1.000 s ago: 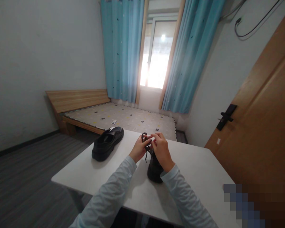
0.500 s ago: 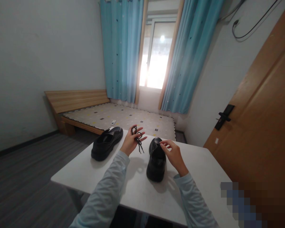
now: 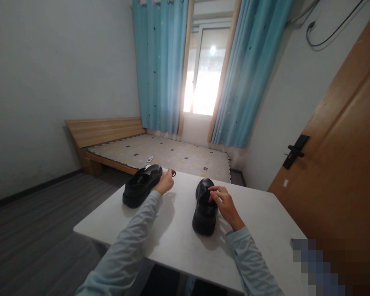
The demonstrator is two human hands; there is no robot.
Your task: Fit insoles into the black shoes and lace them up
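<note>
Two black leather shoes rest on a white table (image 3: 179,242). My left hand (image 3: 165,183) is closed beside the toe of the left black shoe (image 3: 135,195). A loop of dark shoelace (image 3: 173,173) sticks out past its fingers; the rest of the lace is hidden in the hand. At the right black shoe (image 3: 204,220), my right hand (image 3: 226,202) has its fingers bent and pinched at the tongue and opening. No lace shows in the eyelets that I can make out; the fingers cover part of this shoe.
Beyond the table is a bed (image 3: 179,154) with a patterned mattress and a white remote (image 3: 150,159) on it. Blue curtains (image 3: 160,70) frame a bright window. A wooden door (image 3: 333,164) with a black handle stands at the right.
My left hand has moved left and down to the left shoe's toe and closed around the shoelace, which hung from its spread fingers. My right hand stays at the right shoe, fingers curled more.
</note>
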